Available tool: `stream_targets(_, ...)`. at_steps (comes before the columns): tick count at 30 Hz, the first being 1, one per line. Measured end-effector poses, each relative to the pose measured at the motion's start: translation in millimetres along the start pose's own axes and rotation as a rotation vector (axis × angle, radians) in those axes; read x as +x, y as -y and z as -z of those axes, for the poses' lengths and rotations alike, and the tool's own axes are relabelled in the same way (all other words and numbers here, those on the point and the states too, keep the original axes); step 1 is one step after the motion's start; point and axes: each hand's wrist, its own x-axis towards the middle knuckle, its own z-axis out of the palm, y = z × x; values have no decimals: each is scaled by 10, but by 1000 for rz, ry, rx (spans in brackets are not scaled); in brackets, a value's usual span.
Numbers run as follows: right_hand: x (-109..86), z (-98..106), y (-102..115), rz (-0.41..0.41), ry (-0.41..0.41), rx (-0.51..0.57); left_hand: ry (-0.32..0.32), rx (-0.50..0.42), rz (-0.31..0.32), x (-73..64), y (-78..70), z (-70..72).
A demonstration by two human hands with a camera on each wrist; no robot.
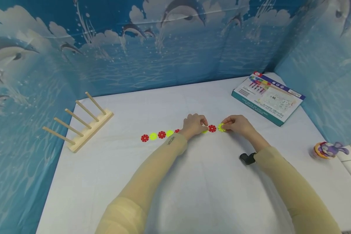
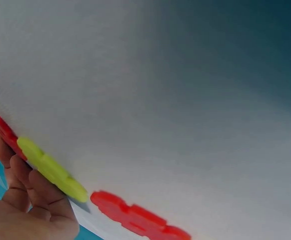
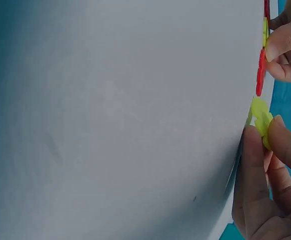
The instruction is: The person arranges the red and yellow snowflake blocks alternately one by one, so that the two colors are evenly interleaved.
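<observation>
On the white table a row of flower-shaped plastic discs alternates red and yellow. My right hand (image 1: pixel 237 125) pinches a yellow disc (image 1: pixel 221 127) at the row's right end, and the right wrist view shows that disc tilted between thumb and fingers. Beside it lies a red disc (image 1: pixel 212 128). My left hand (image 1: pixel 194 125) has its thumb and index finger curled at another yellow disc (image 1: pixel 204 131), just left of that red one. The left hand and wrist hide part of the row. Under its other fingers, a yellow-green disc (image 2: pixel 51 169) and a red disc (image 2: pixel 138 220) show.
A wooden stand with several upright pegs (image 1: pixel 89 130) is at the left. A flat printed box (image 1: pixel 269 96) lies at the back right. The black object (image 1: pixel 247 159) is beside the right wrist, and a small purple-eared toy tub (image 1: pixel 327 150) stands near the right edge.
</observation>
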Motion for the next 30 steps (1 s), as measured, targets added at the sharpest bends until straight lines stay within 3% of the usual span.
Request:
stream_targets(17, 57, -62, 122, -39, -60, -61, 12, -1, 8, 6, -15, 19)
stream_targets(30, 56, -119, 154, -19, -87, -89, 31, 1, 28, 2, -52, 32)
